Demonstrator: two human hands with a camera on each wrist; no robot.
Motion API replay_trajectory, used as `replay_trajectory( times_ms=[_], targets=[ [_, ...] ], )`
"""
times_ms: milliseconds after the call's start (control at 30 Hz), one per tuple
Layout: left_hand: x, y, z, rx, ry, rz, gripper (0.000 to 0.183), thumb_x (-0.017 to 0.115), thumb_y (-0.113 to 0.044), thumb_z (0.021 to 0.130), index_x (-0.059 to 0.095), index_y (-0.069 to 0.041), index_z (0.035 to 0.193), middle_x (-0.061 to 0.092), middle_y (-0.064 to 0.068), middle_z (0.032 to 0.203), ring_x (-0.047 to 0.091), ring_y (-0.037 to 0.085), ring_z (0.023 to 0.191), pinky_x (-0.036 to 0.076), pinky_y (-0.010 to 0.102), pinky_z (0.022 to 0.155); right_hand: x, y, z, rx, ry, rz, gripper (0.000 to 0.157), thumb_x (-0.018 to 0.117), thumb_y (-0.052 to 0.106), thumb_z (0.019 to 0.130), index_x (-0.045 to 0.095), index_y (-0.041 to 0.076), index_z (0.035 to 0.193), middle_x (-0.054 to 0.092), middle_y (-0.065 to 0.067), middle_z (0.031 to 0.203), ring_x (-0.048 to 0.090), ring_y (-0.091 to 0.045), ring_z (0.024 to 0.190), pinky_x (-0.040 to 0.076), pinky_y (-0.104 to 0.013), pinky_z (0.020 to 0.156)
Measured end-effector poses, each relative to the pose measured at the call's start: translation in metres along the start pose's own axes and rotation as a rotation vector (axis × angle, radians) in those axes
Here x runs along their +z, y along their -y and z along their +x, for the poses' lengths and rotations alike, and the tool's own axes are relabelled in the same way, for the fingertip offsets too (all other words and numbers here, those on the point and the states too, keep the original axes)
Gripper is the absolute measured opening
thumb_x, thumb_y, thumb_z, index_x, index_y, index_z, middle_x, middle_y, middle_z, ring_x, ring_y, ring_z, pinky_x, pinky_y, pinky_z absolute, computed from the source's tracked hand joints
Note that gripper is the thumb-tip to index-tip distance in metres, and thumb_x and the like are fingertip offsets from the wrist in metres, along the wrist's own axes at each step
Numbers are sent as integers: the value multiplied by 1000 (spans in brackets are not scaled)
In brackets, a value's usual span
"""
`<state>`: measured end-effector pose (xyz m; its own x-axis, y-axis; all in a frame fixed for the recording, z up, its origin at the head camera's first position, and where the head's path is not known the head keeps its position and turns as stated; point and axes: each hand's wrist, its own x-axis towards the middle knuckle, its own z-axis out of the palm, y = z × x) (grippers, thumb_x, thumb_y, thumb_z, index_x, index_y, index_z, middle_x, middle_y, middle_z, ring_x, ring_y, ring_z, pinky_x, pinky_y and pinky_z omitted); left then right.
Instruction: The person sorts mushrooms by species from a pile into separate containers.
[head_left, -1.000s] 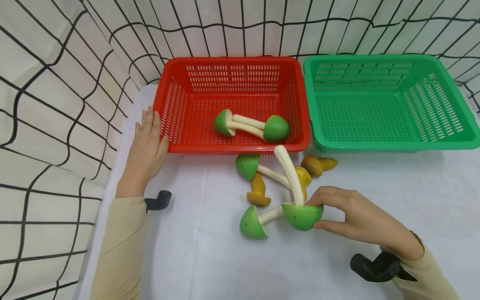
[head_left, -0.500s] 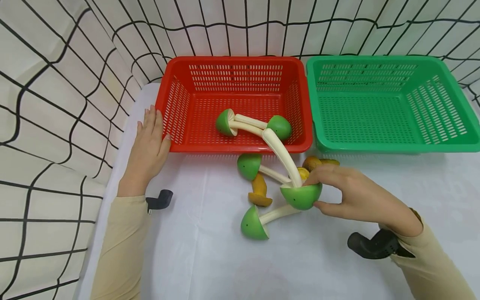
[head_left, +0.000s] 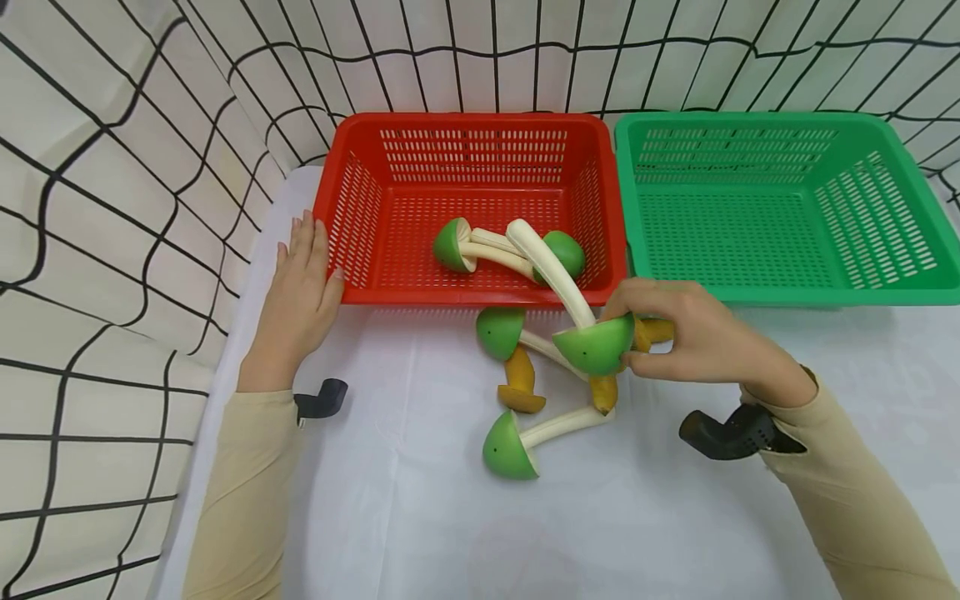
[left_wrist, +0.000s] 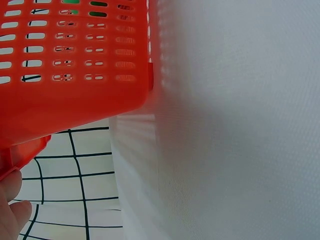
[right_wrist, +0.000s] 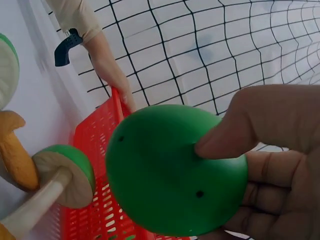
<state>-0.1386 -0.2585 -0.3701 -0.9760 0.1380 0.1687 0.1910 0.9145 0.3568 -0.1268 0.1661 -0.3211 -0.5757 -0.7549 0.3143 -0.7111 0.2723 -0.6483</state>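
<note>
My right hand [head_left: 686, 337] pinches a toy mushroom by its green cap [head_left: 594, 346], thumb on one side and fingers on the other. Its pale stem points up and left, overlapping the front rim of the red basket [head_left: 450, 297] in the head view. The cap [right_wrist: 175, 170] fills the middle of the right wrist view. Inside that basket lie two similar green-capped mushrooms [head_left: 452, 246]. My left hand [head_left: 294, 296] rests with straight fingers along the basket's left side; in the left wrist view only some fingertips [left_wrist: 12, 192] show beside the red rim.
Two more green mushrooms [head_left: 510, 447] and several small yellow-brown mushrooms [head_left: 521, 382] lie on the white cloth before the red basket. A green basket [head_left: 780, 295] stands against its right side. Black netting [head_left: 487, 54] over white sheeting rises behind and at left.
My right hand has lifted the green mushroom and carried it away from me, its stem swinging from over the table to over the red basket. My left hand keeps its place.
</note>
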Motion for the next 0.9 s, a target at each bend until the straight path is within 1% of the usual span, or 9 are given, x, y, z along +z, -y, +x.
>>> replay_trajectory(
  times_ms=[100,200,367,500,667,767,900],
  targets=[
    [0,0,0,5,-1,-6,60,32,-20,98,13,9,146,1,16,156,-3,24,143,-1,45,114,-3,-6,8,-17,-22,7,39,65,-9,64,65,14,95,60,8,93,51,-8,80,43,-21,66],
    [0,0,0,8,-2,-7,60,32,-20,98,13,9,146,1,16,157,-4,24,143,0,45,114,-7,-9,15,-22,-38,-16,35,64,-7,65,65,14,92,59,10,89,49,-8,76,40,-21,64],
    [1,1,1,5,0,-3,60,32,-21,98,12,9,147,1,15,157,-4,24,143,0,45,114,-14,-13,28,5,-36,-83,29,63,-4,66,64,13,91,57,12,86,49,-9,74,40,-23,62],
    [1,1,1,4,1,-3,60,32,-20,98,12,8,147,1,16,157,-3,25,143,-1,44,114,-18,-15,36,30,-24,-129,28,64,-4,67,64,10,91,60,8,86,50,-8,73,43,-26,63],
    [1,0,1,2,-1,2,60,33,-20,98,12,9,146,2,16,156,-1,27,143,0,45,114,-20,-20,45,91,-20,-133,26,67,-3,70,65,6,94,63,4,88,51,-11,79,46,-34,68],
    [0,0,1,0,-1,0,60,33,-20,98,13,8,147,2,16,156,0,29,143,0,46,114,-20,-22,50,134,-17,-118,23,67,-1,73,65,5,95,63,3,88,52,-12,80,45,-35,69],
    [0,0,0,-4,-1,-3,60,33,-21,98,13,8,147,2,16,157,-2,26,143,0,45,114,-20,-26,58,203,-5,-106,23,66,-1,74,64,4,96,63,-1,91,51,-15,82,45,-36,71]
  ],
)
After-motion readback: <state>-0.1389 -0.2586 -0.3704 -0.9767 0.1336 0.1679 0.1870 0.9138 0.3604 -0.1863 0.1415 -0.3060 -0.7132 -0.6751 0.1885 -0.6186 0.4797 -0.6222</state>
